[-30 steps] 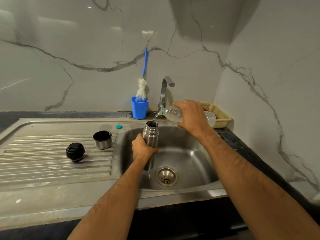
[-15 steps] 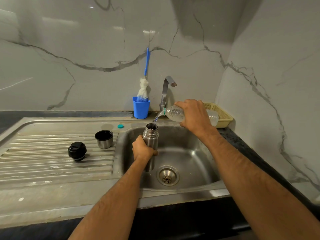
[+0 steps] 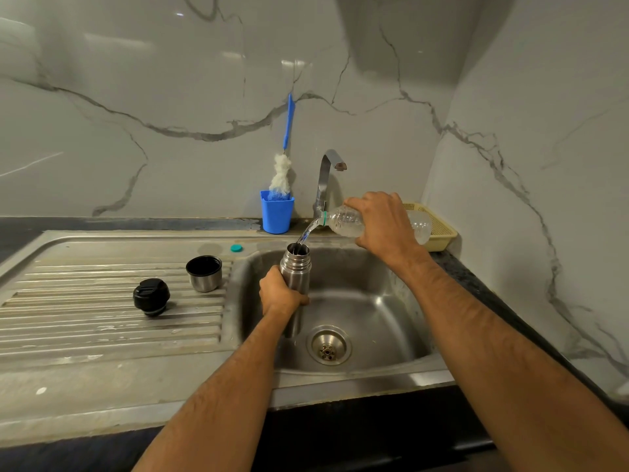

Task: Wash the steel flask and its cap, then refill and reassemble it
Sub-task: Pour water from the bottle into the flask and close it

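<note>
Pouring water from a bottle point(image 3: 343, 221) into the flask point(image 3: 296, 267) over the sink point(image 3: 374, 301).

Left hand point(image 3: 280, 292) wraps the upright flask's middle; right hand point(image 3: 384, 223) grips the tilted bottle, whose neck sits just above and right of the flask mouth. Stopper point(image 3: 151, 297) and cup point(image 3: 204, 273) wait on the draining board point(image 3: 85, 318), nearer the left hand.

Hiding the flask's point(image 3: 295, 267) middle behind the left hand point(image 3: 279, 291); covering the bottle's point(image 3: 343, 221) centre under the right hand point(image 3: 383, 223); concealing the basket's point(image 3: 439, 229) contents.
</note>
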